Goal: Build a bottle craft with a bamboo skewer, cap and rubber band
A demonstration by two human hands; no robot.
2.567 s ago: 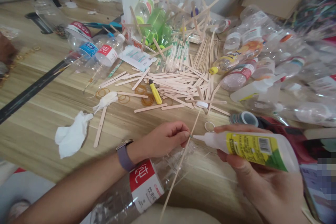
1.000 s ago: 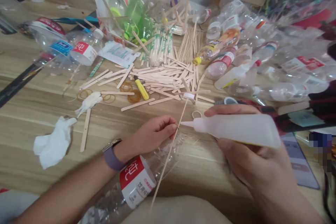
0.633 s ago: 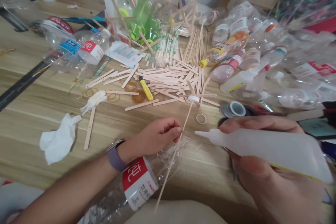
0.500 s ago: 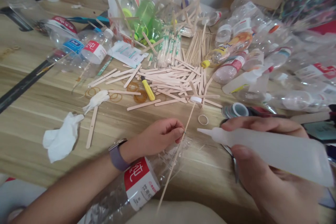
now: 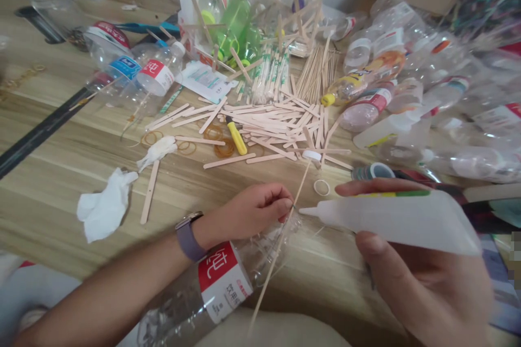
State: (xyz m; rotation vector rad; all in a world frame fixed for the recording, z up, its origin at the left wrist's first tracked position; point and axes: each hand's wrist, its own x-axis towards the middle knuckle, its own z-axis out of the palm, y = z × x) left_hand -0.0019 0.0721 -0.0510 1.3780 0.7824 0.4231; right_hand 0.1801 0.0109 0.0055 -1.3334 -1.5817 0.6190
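Tabletop (image 5: 175,187): left fingers (image 5: 284,206) pinching one skewer (image 5: 278,254); right fingers (image 5: 373,244): one squeeze bottle (image 5: 391,219).

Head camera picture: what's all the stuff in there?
squeeze bottle: one, whitish, front right
labelled bottle: one, clear, front
thin stick: one, tan, front centre
cap: one, white, centre
flat sticks: many, pale, centre
tool: one, yellow, centre
rubber bands: several, amber, centre
crumpled pieces: two, white, left
other bottles: many, mostly clear, back, right
clutter: uncounted, mixed, back right
table: one, brown, below
watch: one, purple-strapped, left wrist
left hand: one, at thin stick
right hand: one, holding squeeze bottle
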